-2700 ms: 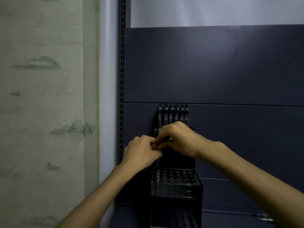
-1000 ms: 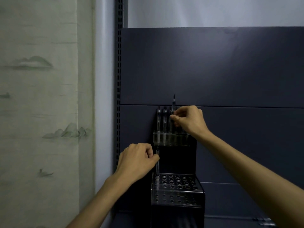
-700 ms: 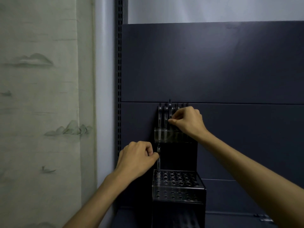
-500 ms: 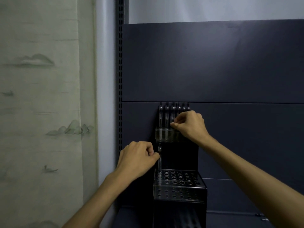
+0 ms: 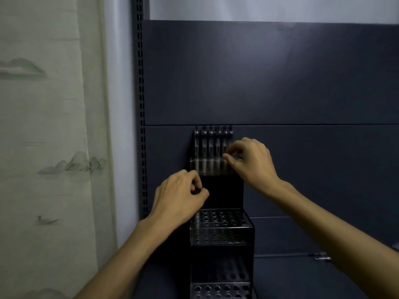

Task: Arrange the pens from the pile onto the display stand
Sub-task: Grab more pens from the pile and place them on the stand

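One dark panel (image 5: 269, 72) backs a black stepped stand (image 5: 222, 231) with three clear tiers of round holes. Six pens (image 5: 212, 145) fill the top tier in a row, dark with pale glints, each upright, long axis vertical, clip ends up. Two hands work there: the right hand (image 5: 252, 162) pinches something small and pale beside the rightmost pens, though what it is cannot be told; the left hand (image 5: 179, 199) is curled, its hold unclear, just over the middle tier's left corner
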`<state>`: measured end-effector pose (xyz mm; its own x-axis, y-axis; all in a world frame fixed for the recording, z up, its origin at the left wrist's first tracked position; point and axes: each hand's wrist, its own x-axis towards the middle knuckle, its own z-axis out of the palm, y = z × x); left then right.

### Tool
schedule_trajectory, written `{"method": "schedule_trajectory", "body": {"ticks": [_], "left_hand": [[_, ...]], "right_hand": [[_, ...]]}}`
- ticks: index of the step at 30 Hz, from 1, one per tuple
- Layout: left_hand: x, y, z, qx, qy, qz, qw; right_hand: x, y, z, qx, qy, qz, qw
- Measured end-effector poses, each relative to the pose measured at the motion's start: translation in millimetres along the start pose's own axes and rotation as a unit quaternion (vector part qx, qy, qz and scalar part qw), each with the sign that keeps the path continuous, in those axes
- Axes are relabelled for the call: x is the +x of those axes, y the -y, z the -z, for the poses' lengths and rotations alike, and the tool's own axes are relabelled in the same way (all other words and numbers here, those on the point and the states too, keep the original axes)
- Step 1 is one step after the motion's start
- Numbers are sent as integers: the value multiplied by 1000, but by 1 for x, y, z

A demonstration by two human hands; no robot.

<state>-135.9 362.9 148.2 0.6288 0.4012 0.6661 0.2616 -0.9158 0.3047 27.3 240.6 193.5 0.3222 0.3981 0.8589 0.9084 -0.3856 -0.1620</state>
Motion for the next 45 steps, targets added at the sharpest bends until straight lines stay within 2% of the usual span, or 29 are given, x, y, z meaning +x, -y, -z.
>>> {"method": "schedule_trajectory", "body": {"ticks": [5, 11, 19, 24, 38, 45], "left_hand": [[-11, -31, -21, -21, 8, -68, 997], [-17, -90, -60, -52, 41, -101, 993], [-20, -182, -134, -18, 50, -69, 996], [-22, -232, -173, 7, 68, -40, 997], [-28, -261, -222, -16, 127, -54, 990], [-21, -298, -282, -10, 184, -28, 983]], "right_hand": [[-51, -28, 35, -41, 8, -10, 999], [-94, -80, 58, -78, 81, -30, 993], [-131, -189, 96, -57, 134, -52, 988], [-135, -228, 111, -43, 176, -24, 983], [-167, -307, 139, -56, 184, -86, 978], [-191, -382, 161, -52, 184, -126, 973]]}}
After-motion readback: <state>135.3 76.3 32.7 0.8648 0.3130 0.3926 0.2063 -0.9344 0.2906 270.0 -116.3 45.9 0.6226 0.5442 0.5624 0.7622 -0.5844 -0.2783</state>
